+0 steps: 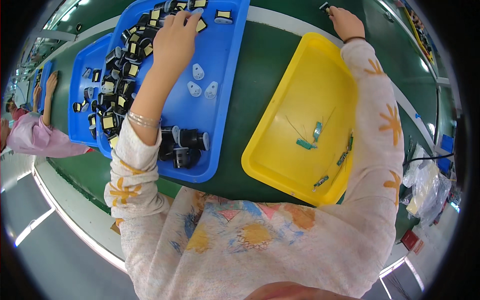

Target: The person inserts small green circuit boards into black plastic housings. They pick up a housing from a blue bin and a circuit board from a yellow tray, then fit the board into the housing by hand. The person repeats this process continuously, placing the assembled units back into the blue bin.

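Note:
Over the far part of a large blue tray [227,100], my left hand [175,42] has its fingers curled down onto a black plastic housing [201,25] with a pale yellow face and grey end cap. The fingertips are partly hidden. Many similar black housings [120,102] are heaped along the tray's left side, and several lie at its near end. Loose grey caps [198,71] rest in the middle. My right hand [346,22], beyond a yellow tray [272,100], is closed on a small black housing [325,7] with a light part, at the bench's far side.
Several small green circuit boards [317,131] with thin wires lie in the yellow tray. A smaller blue tray [76,107] with more housings adjoins on the left. Farther left is a co-worker's pink sleeve [42,135]. Clear plastic bags [425,185] sit at the right.

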Action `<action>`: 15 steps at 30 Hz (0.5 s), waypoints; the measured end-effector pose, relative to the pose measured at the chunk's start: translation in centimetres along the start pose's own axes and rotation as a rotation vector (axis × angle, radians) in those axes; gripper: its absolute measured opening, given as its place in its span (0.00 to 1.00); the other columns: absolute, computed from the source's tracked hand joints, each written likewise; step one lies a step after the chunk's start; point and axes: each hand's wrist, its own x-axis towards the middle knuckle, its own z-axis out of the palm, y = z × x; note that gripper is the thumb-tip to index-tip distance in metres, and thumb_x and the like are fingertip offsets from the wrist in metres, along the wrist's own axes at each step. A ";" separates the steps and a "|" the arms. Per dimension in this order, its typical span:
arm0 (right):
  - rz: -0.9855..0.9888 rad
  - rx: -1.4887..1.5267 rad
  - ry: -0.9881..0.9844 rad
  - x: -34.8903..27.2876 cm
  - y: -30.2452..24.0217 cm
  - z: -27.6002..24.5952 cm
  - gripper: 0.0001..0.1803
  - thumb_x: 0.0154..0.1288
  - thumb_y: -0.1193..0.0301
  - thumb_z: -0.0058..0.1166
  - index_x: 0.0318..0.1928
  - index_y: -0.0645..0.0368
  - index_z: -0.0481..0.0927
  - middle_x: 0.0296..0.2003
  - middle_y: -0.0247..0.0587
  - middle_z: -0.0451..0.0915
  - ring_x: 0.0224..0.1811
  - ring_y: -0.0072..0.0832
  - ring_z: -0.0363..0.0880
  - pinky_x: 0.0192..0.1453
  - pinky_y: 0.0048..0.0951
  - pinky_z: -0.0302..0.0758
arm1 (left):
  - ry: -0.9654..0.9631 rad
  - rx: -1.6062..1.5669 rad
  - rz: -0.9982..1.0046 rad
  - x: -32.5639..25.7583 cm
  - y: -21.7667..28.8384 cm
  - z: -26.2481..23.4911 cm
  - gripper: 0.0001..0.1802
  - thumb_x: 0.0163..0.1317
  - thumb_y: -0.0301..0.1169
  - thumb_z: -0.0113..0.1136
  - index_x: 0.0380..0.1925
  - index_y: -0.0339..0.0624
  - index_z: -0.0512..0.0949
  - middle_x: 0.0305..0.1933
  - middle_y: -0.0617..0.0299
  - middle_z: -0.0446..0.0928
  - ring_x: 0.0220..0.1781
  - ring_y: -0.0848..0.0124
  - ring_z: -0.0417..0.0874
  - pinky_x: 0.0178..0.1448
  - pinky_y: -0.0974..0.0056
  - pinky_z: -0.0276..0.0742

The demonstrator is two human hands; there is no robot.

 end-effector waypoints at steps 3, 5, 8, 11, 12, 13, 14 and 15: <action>0.093 0.033 -0.061 0.0 0.4 1.5 0.10 0.55 0.65 0.49 0.36 0.55 0.73 0.32 0.43 0.77 0.35 0.41 0.75 0.37 0.37 0.72 | 0.015 0.144 0.105 1.7 -0.5 1.4 0.14 0.50 0.28 0.49 0.39 0.42 0.71 0.46 0.60 0.72 0.43 0.64 0.72 0.41 0.62 0.71; 0.204 0.137 -0.136 -0.9 -2.0 -2.6 0.15 0.48 0.59 0.57 0.31 0.58 0.76 0.29 0.46 0.78 0.35 0.42 0.76 0.38 0.38 0.72 | 0.051 0.247 0.189 2.4 -1.0 2.3 0.18 0.47 0.28 0.52 0.42 0.48 0.71 0.42 0.66 0.73 0.46 0.67 0.71 0.41 0.62 0.72; -0.097 0.624 -0.105 -3.9 -4.4 -7.6 0.08 0.54 0.69 0.50 0.34 0.59 0.73 0.31 0.44 0.77 0.33 0.40 0.75 0.37 0.34 0.72 | -0.004 0.333 0.305 0.9 -3.7 2.4 0.18 0.48 0.26 0.50 0.42 0.50 0.70 0.41 0.67 0.74 0.49 0.66 0.70 0.47 0.60 0.66; -0.227 0.856 -0.256 -10.6 -7.1 -11.6 0.05 0.51 0.78 0.50 0.31 0.62 0.73 0.29 0.40 0.74 0.32 0.38 0.72 0.36 0.31 0.71 | -0.017 0.338 0.292 0.4 -3.6 1.6 0.17 0.47 0.23 0.51 0.39 0.51 0.71 0.36 0.66 0.73 0.49 0.66 0.69 0.47 0.59 0.64; -0.358 0.770 -0.231 -13.0 -7.5 -12.0 0.06 0.48 0.77 0.51 0.31 0.58 0.74 0.30 0.39 0.74 0.34 0.37 0.72 0.37 0.32 0.70 | -0.032 0.305 0.306 0.8 -3.2 1.5 0.16 0.47 0.23 0.51 0.38 0.51 0.71 0.35 0.66 0.73 0.49 0.66 0.69 0.47 0.59 0.65; -0.487 0.682 -0.208 -15.1 -7.7 -12.3 0.07 0.46 0.75 0.51 0.30 0.55 0.75 0.30 0.38 0.74 0.36 0.36 0.73 0.38 0.32 0.70 | -0.048 0.274 0.320 1.1 -2.7 1.4 0.15 0.47 0.23 0.51 0.37 0.51 0.71 0.34 0.66 0.73 0.48 0.66 0.70 0.46 0.59 0.65; -0.513 0.678 -0.255 -16.3 -8.0 -12.6 0.08 0.45 0.76 0.51 0.30 0.54 0.75 0.31 0.37 0.73 0.37 0.35 0.72 0.39 0.31 0.70 | -0.072 0.251 0.323 1.1 -2.6 1.2 0.14 0.47 0.22 0.51 0.35 0.51 0.71 0.34 0.66 0.73 0.47 0.66 0.70 0.46 0.59 0.65; -0.542 0.675 -0.302 -17.3 -8.3 -12.8 0.08 0.44 0.76 0.51 0.29 0.54 0.75 0.31 0.36 0.72 0.38 0.33 0.71 0.39 0.30 0.69 | -0.045 0.235 0.349 1.1 -2.6 1.1 0.10 0.48 0.25 0.53 0.32 0.50 0.70 0.31 0.67 0.73 0.45 0.67 0.71 0.44 0.60 0.65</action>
